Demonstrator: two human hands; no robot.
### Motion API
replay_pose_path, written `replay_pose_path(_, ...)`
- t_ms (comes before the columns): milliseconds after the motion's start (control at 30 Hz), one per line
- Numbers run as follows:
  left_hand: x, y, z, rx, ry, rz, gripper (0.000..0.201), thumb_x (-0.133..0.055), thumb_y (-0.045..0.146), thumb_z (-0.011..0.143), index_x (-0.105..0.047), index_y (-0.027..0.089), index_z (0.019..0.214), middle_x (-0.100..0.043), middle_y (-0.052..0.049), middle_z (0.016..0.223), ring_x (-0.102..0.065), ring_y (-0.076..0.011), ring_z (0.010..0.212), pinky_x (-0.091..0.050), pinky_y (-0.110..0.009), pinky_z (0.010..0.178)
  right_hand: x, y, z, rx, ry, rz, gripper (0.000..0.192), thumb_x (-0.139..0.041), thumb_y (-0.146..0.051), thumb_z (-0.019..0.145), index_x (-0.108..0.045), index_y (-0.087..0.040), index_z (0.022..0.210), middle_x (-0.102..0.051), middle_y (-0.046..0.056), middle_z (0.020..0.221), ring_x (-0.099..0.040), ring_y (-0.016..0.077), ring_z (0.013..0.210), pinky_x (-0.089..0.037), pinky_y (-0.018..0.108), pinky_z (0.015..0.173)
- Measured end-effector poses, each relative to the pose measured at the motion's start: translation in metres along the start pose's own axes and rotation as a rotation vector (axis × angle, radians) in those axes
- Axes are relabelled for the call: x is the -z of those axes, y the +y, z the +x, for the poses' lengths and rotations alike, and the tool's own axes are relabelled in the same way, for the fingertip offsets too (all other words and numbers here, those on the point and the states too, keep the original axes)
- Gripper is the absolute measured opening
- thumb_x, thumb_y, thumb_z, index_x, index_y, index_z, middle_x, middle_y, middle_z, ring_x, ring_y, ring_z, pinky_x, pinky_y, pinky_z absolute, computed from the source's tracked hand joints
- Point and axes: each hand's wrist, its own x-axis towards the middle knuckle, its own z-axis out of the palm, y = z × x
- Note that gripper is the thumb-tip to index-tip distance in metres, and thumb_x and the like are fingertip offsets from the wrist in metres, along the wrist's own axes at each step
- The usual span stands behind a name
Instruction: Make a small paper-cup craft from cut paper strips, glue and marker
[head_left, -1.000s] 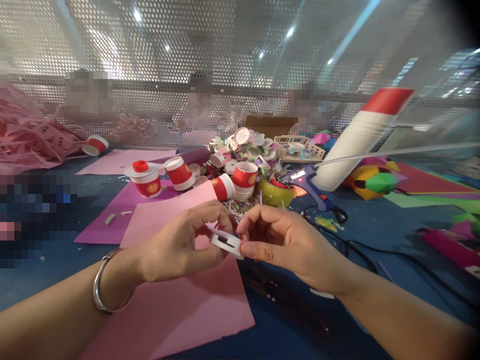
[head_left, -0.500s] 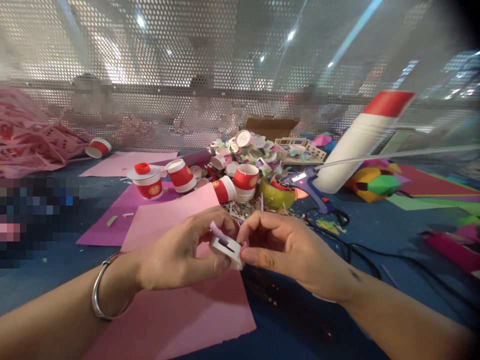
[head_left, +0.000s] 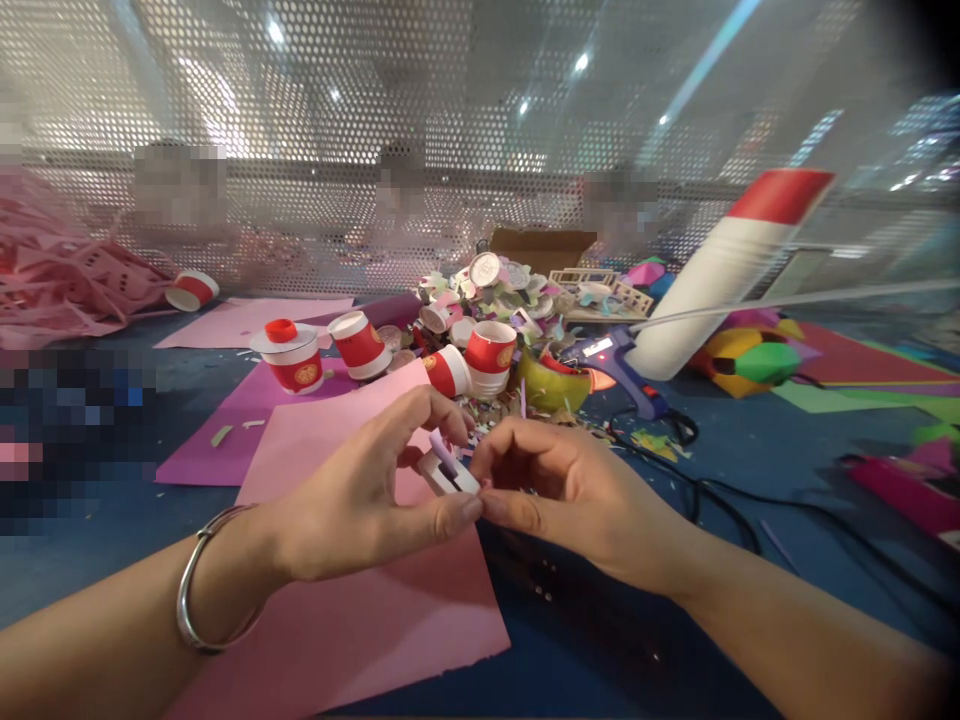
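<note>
white piece [head_left: 448, 474]: small flat white bit with a dark slot, held over the pink sheet [head_left: 360, 600], between both hands at mid-frame.
purple strip [head_left: 442, 455]: thin, pokes up out of the slot, tilted toward the left hand.
left hand [head_left: 360, 500]: pinched on the white piece, thumb under its near edge, forefinger arched over the top; bangle [head_left: 196, 590] on the wrist.
right hand [head_left: 555, 490]: fingers curled narrow, tips pinching the right edge of the white piece, thumb tip touching the left thumb.
cups [head_left: 491, 360]: red-and-white paper cups well beyond the hands; one upright, one on its side [head_left: 448, 372] just beside it, one tilted [head_left: 360, 345], one capped with a white disc and red lid [head_left: 294, 358]; what is in them cannot be told.
green bowl [head_left: 551, 388]: right of the cups, a red scrap inside.
box [head_left: 541, 248]: brown cardboard, behind a heap of paper scraps [head_left: 495, 295]; inside hidden.
glue gun [head_left: 619, 362]: blue, lying right of the bowl, cable trailing over the desk [head_left: 90, 560].
cup stack [head_left: 731, 270]: tall, leaning, red rim up.
</note>
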Motion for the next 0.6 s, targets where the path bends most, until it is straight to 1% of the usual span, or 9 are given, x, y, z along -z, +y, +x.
replay_pose_path(100, -0.0014, 0.0007, -0.0012, -0.025, 0.015, 0.027, 0.031, -0.069, 0.029, 0.092, -0.049, 0.022, 0.113, -0.053, -0.008, 0.118, -0.057, -0.0231, 0.112, -0.054, -0.038, 0.091, -0.0004, 0.0004, -0.0003, 0.006, -0.01, -0.013, 0.032, -0.079, -0.046, 0.085, -0.065, -0.019, 0.093, -0.06, 0.0, 0.08, -0.051, 0.012, 0.07, -0.041, 0.025, 0.061)
replay_pose_path(300, -0.0005, 0.0006, -0.0012, -0.05, 0.023, 0.102, 0.035, -0.069, 0.021, 0.087, -0.048, 0.021, 0.114, -0.052, -0.01, 0.122, -0.056, -0.023, 0.112, -0.056, -0.038, 0.09, 0.0, 0.0013, -0.0003, 0.021, -0.041, -0.029, 0.028, -0.076, -0.044, 0.088, -0.065, -0.019, 0.093, -0.06, -0.001, 0.08, -0.05, 0.0114, 0.069, -0.041, 0.024, 0.061)
replay_pose_path(467, 0.0007, -0.0002, -0.0004, -0.056, 0.019, 0.111, 0.035, -0.07, 0.027, 0.087, -0.048, 0.022, 0.114, -0.051, -0.01, 0.119, -0.055, -0.0218, 0.106, -0.057, -0.037, 0.087, 0.0012, 0.0029, -0.0011, 0.025, -0.067, -0.02, 0.025, -0.075, -0.041, 0.09, -0.065, -0.018, 0.094, -0.058, -0.001, 0.082, -0.049, 0.0111, 0.071, -0.04, 0.024, 0.063)
replay_pose_path(600, 0.0015, 0.0001, -0.0016, -0.058, 0.008, 0.124, 0.035, -0.069, 0.028, 0.088, -0.048, 0.022, 0.115, -0.05, -0.009, 0.118, -0.054, -0.0218, 0.106, -0.057, -0.037, 0.086, 0.0013, 0.0041, -0.0008, 0.026, -0.089, 0.001, 0.022, -0.074, -0.039, 0.091, -0.064, -0.019, 0.095, -0.058, -0.001, 0.084, -0.05, 0.0112, 0.073, -0.04, 0.024, 0.064)
